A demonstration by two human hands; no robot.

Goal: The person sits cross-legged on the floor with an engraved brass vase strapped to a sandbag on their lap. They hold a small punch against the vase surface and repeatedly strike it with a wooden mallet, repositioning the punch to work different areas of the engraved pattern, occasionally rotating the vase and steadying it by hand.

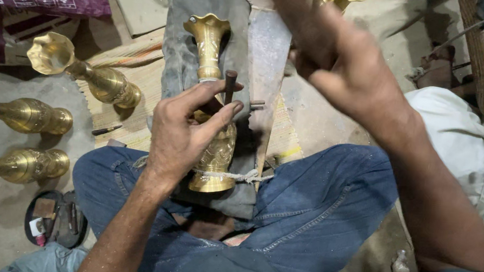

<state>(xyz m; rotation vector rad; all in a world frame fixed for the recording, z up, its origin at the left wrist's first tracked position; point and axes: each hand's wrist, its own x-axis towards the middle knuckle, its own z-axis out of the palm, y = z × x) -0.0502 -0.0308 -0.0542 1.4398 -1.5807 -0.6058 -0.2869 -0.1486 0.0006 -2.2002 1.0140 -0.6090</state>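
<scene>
On grey cloth over a floor mat, left hand (181, 133) pinches a punch (230, 85) against the brass vase (213, 101); right hand (342, 63), at one o'clock, grip unclear.

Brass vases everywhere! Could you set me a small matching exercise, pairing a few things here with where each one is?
Things:
1. left hand
2. right hand
3. tied brass vase
4. three loose vases

Places:
A. raised above the bench
B. lying on the floor at the left
C. pinching a small metal punch
D. roped down on the grey padded bench

Pairs: 1-C, 2-A, 3-D, 4-B
</scene>
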